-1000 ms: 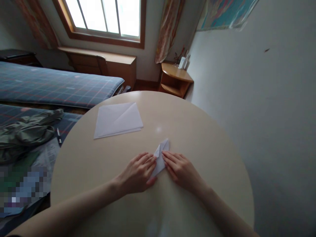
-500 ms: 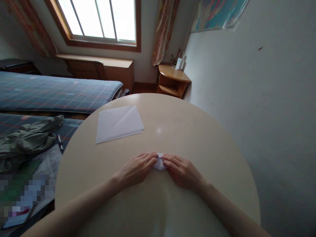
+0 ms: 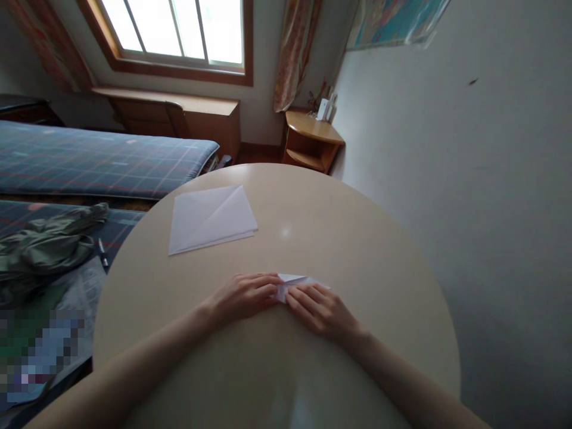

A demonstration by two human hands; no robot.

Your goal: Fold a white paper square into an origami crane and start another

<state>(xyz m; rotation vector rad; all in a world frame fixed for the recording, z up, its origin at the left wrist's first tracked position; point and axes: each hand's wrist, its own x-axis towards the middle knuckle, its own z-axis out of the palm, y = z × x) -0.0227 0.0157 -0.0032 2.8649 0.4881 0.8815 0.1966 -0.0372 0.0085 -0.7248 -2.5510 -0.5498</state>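
A small folded piece of white paper (image 3: 281, 291) lies on the round cream table (image 3: 286, 363) between my hands. My left hand (image 3: 250, 294) is closed on the paper's left end, with its fingertips on the folded layers. From the right, my right hand (image 3: 320, 308) presses its bent fingers over the middle and near side of the same paper. A pale flap shows above the right fingers and a tip pokes out past them. The thumbs and the paper's underside are hidden. Farther back on the table rest several stacked sheets of white paper (image 3: 212, 217), the top one creased diagonally.
To the left stand beds with plaid mattresses (image 3: 107, 161). On the nearer one lie a crumpled grey-green garment (image 3: 49, 238), a pen (image 3: 103, 252) and printed papers. A white wall (image 3: 500, 226) runs along the right. A wooden corner shelf (image 3: 315, 134) stands behind the table.
My right hand has shifted over the folded paper, and more of the paper now shows along its far side and to the right. The view has tilted slightly.
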